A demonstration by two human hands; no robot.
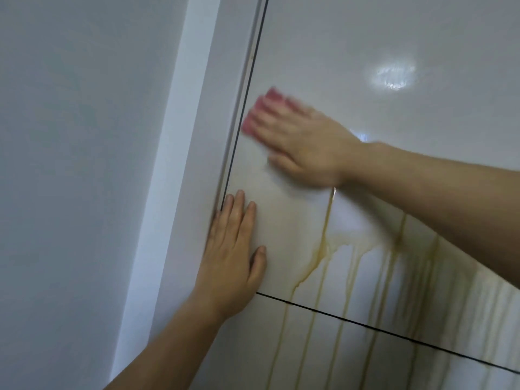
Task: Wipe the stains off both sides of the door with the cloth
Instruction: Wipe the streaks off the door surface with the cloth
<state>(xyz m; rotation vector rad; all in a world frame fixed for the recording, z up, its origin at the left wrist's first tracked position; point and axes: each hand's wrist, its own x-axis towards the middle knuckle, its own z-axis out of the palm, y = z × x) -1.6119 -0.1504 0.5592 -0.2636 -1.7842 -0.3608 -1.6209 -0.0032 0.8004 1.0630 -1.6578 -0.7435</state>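
Looking through the head camera, I count two hands, one cloth and one door. My right hand (306, 144) reaches in from the right and lies flat on the pink cloth (263, 105), pushing it on the door (394, 29). Its fingers (270, 116) look straight and lie side by side over the cloth, not wrapped round it. That hand is blurred, so I cannot be fully sure. The cloth sits high on the door, just beside its left side. Only a bit of the cloth peeks out past the fingertips.

My left hand (233, 254) comes up from below and rests flat on the door, lower down, by the same side. Its fingers are straight and close together, with the thumb out, and it holds nothing.

Yellow-brown stains (323, 249) start below the right hand and run down in many thin drips, too smeared to count. I see two thin black lines (244, 108): one runs up the door's left side, and one crosses the door under the left hand.

The door is pale and shiny, with one bright spot of light (394, 76) near the top right. Left of it stands a white frame (197, 122), then a plain grey wall (70, 136).
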